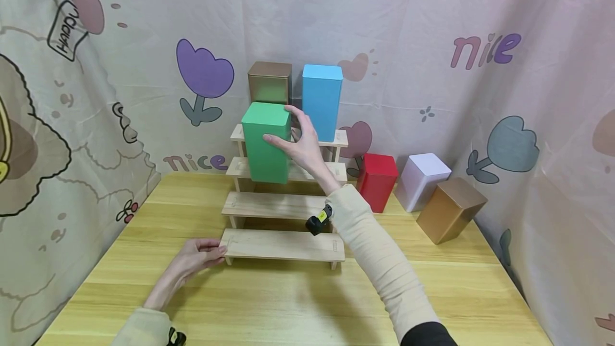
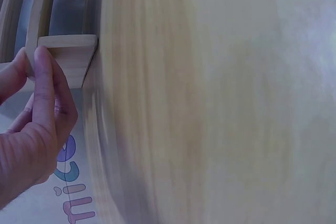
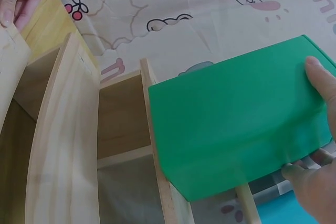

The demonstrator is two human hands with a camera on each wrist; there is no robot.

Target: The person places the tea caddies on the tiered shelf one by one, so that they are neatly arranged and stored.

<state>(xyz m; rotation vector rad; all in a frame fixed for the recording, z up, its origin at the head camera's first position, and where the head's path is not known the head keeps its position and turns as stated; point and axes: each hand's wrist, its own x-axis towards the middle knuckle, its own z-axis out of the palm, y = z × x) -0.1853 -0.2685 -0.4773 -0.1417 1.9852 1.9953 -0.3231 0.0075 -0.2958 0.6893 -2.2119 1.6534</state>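
Observation:
My right hand (image 1: 305, 146) grips a green box (image 1: 265, 148) near its top, thumb on the front face and fingers at the right side. The box is upright, its lower end right at the second shelf from the top of a stepped wooden stand (image 1: 283, 244). In the right wrist view, the green box (image 3: 236, 119) overlaps the shelf boards. At the front left corner, my left hand (image 1: 197, 258) pinches the end of the lowest shelf between thumb and fingers, as the left wrist view also shows with the hand (image 2: 39, 114) on the board.
On the top shelf stand a bronze box (image 1: 270, 81) and a blue box (image 1: 322, 103). Right of the stand, a red box (image 1: 378, 181), a white box (image 1: 420, 183) and a brown box (image 1: 451, 211) stand on the wooden table (image 1: 250, 308). A printed curtain (image 1: 408, 25) hangs behind and at both sides.

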